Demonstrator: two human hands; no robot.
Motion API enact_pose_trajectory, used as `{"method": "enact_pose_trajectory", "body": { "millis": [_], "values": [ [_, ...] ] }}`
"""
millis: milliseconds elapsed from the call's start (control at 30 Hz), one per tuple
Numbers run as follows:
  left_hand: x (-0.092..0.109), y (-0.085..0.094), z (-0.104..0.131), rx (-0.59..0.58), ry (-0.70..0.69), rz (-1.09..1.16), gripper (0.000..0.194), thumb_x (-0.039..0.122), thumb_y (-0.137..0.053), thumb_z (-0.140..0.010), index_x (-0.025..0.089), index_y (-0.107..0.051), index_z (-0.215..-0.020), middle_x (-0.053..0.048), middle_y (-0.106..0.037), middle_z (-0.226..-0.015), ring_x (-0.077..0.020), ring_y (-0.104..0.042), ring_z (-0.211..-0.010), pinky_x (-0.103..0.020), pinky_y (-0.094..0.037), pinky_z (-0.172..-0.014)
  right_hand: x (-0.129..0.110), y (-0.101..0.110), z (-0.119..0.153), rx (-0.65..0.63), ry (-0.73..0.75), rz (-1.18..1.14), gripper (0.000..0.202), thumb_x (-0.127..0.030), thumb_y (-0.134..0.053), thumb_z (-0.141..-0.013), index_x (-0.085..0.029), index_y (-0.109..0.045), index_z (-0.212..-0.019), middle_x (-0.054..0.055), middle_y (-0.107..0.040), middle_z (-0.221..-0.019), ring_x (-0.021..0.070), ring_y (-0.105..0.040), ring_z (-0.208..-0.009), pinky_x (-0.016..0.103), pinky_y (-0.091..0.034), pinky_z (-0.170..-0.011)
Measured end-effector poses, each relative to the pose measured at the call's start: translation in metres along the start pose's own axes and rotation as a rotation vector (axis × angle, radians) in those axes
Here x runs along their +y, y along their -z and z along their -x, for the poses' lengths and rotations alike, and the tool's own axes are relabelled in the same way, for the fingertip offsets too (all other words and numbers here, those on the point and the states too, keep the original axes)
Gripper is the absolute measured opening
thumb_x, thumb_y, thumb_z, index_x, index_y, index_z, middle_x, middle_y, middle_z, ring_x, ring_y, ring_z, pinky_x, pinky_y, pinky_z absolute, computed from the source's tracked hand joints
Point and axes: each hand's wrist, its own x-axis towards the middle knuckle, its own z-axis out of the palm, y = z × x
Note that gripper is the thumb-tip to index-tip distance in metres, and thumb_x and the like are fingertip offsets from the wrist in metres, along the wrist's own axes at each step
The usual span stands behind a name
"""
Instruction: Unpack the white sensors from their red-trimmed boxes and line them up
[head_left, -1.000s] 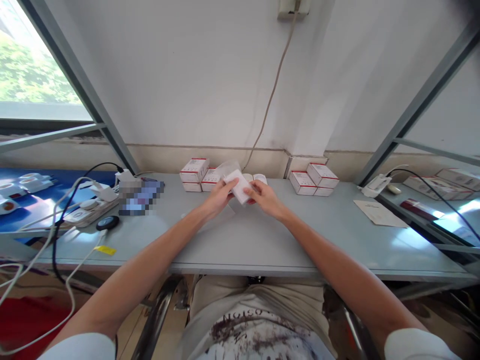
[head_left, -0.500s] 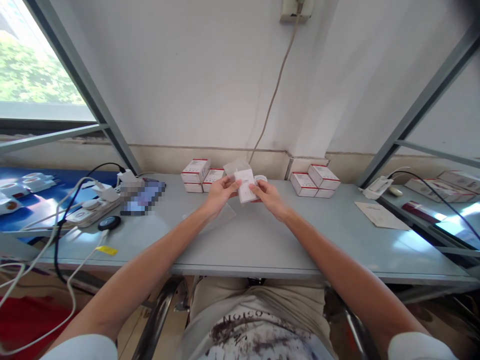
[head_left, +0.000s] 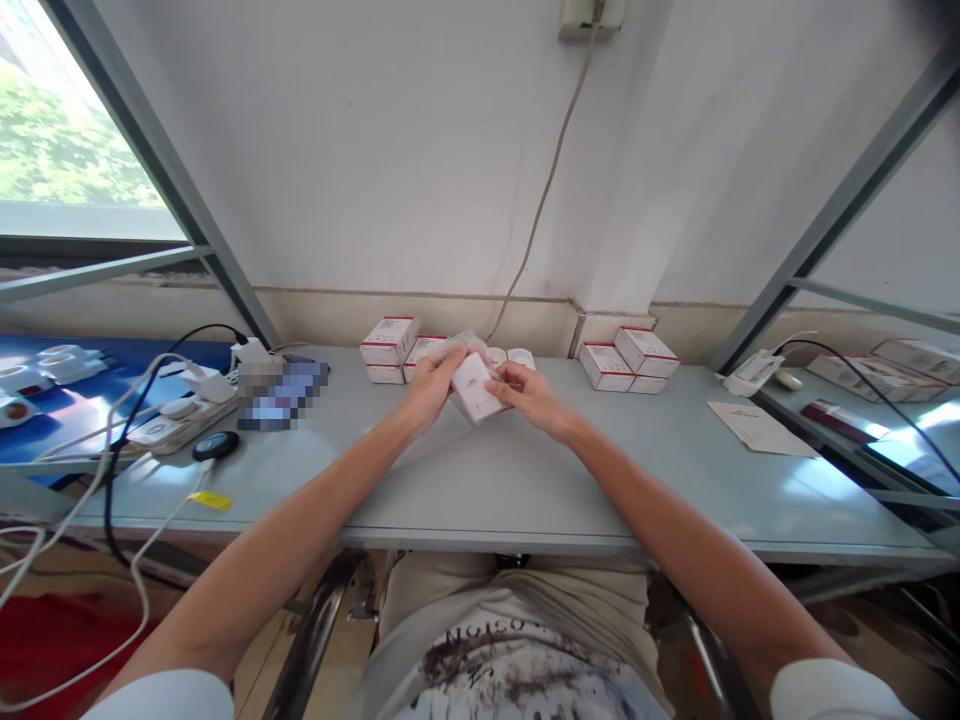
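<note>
White box (head_left: 475,388) held between both hands (head_left: 480,388).

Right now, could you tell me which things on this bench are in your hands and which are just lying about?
In hand:
white block, held by left hand and right hand
clear plastic wrap

Lying about:
left boxes
right boxes
power strip
paper sheet

Both hands (head_left: 480,393) hold a white charger (head_left: 475,387).
</note>
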Motion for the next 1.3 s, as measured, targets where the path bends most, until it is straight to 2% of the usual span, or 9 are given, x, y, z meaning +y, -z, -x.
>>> {"method": "enact_pose_trajectory", "body": {
  "millis": [133,300,533,733,900,1000,1067,1167,1300],
  "values": [
    [0.006,-0.002,0.007,0.148,-0.216,-0.293,0.051,0.069,-0.063,-0.099,0.022,-0.083,-0.097,-0.002,-0.07,-0.08,-0.0202,-0.062,-0.079,-0.031,-0.047,-0.071,-0.002,-0.006,0.001,0.089,0.127,0.19,0.043,-0.066,-0.072,-0.091,-0.025,-0.065,-0.103,0.005,-0.07,-0.108,0.0196,-0.068,-0.09,0.039,-0.06,-0.085],
    [0.012,-0.011,0.016,0.146,-0.378,-0.423,0.048,0.07,-0.067,-0.097,0.023,-0.078,-0.099,-0.005,-0.069,-0.101,-0.0226,-0.061,-0.097,-0.034,-0.048,-0.086,-0.01,-0.016,0.006,0.217,0.318,0.308,0.036,-0.061,-0.064,-0.1,-0.027,-0.065,-0.111,0.006,-0.069,-0.112,0.02,-0.067,-0.098,0.038,-0.056,-0.091],
    [0.005,-0.021,0.022,0.122,-0.378,-0.431,0.047,0.069,-0.069,-0.096,0.023,-0.074,-0.087,-0.004,-0.059,-0.091,-0.0198,-0.054,-0.084,-0.033,-0.042,-0.077,-0.014,-0.011,0.007,0.459,0.328,0.342,0.042,-0.067,-0.061,-0.1,-0.027,-0.059,-0.111,0.002,-0.063,-0.094,0.0183,-0.06,-0.082,0.034,-0.053,-0.077],
    [0.002,-0.023,0.022,-0.005,-0.428,-0.522,0.053,0.068,-0.066,-0.098,0.022,-0.073,-0.072,-0.004,-0.058,-0.087,-0.0198,-0.054,-0.082,-0.035,-0.044,-0.078,-0.019,-0.01,0.01,0.418,0.407,0.378,0.035,-0.059,-0.052,-0.107,-0.026,-0.062,-0.101,0.005,-0.066,-0.099,0.0196,-0.062,-0.089,0.035,-0.051,-0.08],
    [0.003,-0.025,0.023,-0.037,-0.412,-0.535,0.054,0.071,-0.065,-0.098,0.023,-0.075,-0.075,-0.005,-0.061,-0.088,-0.0192,-0.056,-0.083,-0.035,-0.047,-0.081,-0.018,-0.006,0.008,0.424,0.35,0.372,0.043,-0.066,-0.061,-0.101,-0.027,-0.062,-0.119,0.004,-0.065,-0.105,0.018,-0.058,-0.08,0.035,-0.051,-0.077],
    [0.003,-0.025,0.023,-0.053,-0.412,-0.537,0.051,0.067,-0.065,-0.1,0.023,-0.074,-0.075,-0.005,-0.062,-0.089,-0.0197,-0.057,-0.084,-0.035,-0.049,-0.082,-0.018,-0.004,0.006,0.382,0.393,0.453,0.04,-0.065,-0.056,-0.104,-0.026,-0.065,-0.101,0.005,-0.063,-0.099,0.0205,-0.058,-0.086,0.037,-0.051,-0.082],
    [0.003,-0.025,0.024,-0.046,-0.405,-0.531,0.047,0.064,-0.066,-0.1,0.023,-0.076,-0.079,-0.005,-0.063,-0.091,-0.0202,-0.058,-0.085,-0.036,-0.05,-0.084,-0.018,-0.004,0.006,0.392,0.427,0.491,0.041,-0.062,-0.051,-0.107,-0.026,-0.061,-0.09,0.005,-0.06,-0.093,0.0221,-0.058,-0.09,0.039,-0.05,-0.086],
    [0.001,-0.024,0.024,-0.037,-0.373,-0.493,0.041,0.063,-0.07,-0.098,0.023,-0.078,-0.09,-0.005,-0.067,-0.094,-0.021,-0.061,-0.088,-0.036,-0.05,-0.088,-0.017,-0.005,0.006,0.433,0.464,0.501,0.04,-0.058,-0.046,-0.11,-0.026,-0.055,-0.088,0.004,-0.058,-0.091,0.0221,-0.057,-0.092,0.038,-0.049,-0.087],
    [-0.005,-0.023,0.022,-0.147,-0.283,-0.392,0.048,0.06,-0.078,-0.092,0.024,-0.075,-0.123,-0.008,-0.074,-0.117,-0.0256,-0.067,-0.109,-0.038,-0.05,-0.1,-0.014,-0.004,0.006,0.477,0.464,0.481,0.041,-0.061,-0.042,-0.111,-0.027,-0.053,-0.093,0.004,-0.058,-0.095,0.0219,-0.058,-0.092,0.038,-0.049,-0.086]
  ]
}}
